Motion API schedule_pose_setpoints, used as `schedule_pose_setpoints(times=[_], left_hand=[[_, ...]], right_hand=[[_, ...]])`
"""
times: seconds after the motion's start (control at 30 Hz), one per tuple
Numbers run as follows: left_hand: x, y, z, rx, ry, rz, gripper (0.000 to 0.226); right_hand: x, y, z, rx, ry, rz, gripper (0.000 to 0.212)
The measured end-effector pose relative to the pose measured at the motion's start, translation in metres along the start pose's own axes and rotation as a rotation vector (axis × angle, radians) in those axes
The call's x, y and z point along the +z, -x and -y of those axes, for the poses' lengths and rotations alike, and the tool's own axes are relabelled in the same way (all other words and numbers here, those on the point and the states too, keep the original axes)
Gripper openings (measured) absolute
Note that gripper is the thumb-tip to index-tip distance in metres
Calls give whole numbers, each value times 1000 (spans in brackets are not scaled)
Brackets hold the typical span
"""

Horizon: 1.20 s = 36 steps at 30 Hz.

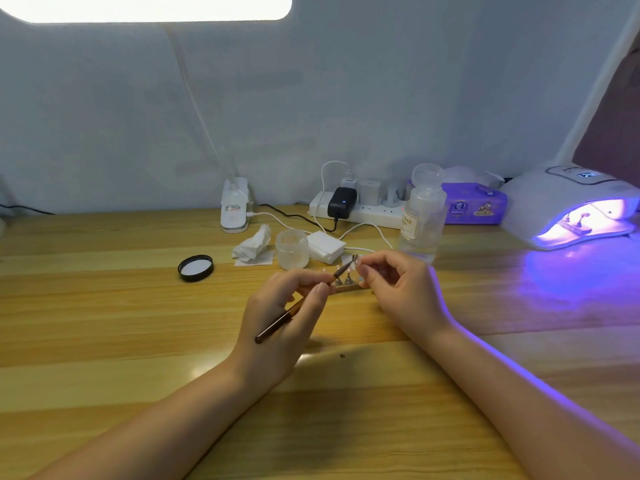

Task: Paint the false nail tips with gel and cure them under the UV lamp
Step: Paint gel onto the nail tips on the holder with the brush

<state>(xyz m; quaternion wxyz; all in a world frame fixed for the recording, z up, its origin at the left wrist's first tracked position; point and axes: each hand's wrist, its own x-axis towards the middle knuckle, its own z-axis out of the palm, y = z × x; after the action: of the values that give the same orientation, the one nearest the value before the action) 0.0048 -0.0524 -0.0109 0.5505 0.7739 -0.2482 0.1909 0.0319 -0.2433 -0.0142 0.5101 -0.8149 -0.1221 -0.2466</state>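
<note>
My left hand (280,317) grips a dark, slim gel brush (277,322), whose tip points up and right to a small false nail tip (356,263). My right hand (398,289) pinches that nail tip between thumb and forefinger. Just below the fingers a small wooden stand (348,287) carries metal holders with more tips. At the far right the white UV lamp (568,206) glows purple, and a stand with tips sits inside its mouth. A frosted gel jar (292,249) stands open behind my hands, its black lid (195,267) lying to the left.
Behind the jar lie a crumpled tissue (252,244), a stack of white pads (325,247) and a clear liquid bottle (424,213). A power strip (363,211) with plugs and cables, a desk lamp base (235,209) and a purple tissue pack (476,204) line the back wall.
</note>
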Motion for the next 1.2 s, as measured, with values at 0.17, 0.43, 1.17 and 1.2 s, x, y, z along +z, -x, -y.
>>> schedule_pose_setpoints(times=[0.17,0.43,1.17,1.2], left_hand=[[-2,2,-1,9,95,18,23],[-1,-1,3,-51,143,-24,18],[0,0,0,-59,139,1,19],[0,0,0,-58,146,7,18]], right_hand=[[-2,0,2,17,-61,9,25],[-1,-1,-1,63,-127,58,10],[-1,0,3,49,-105,8,16],[-1,1,3,53,-107,4,16]])
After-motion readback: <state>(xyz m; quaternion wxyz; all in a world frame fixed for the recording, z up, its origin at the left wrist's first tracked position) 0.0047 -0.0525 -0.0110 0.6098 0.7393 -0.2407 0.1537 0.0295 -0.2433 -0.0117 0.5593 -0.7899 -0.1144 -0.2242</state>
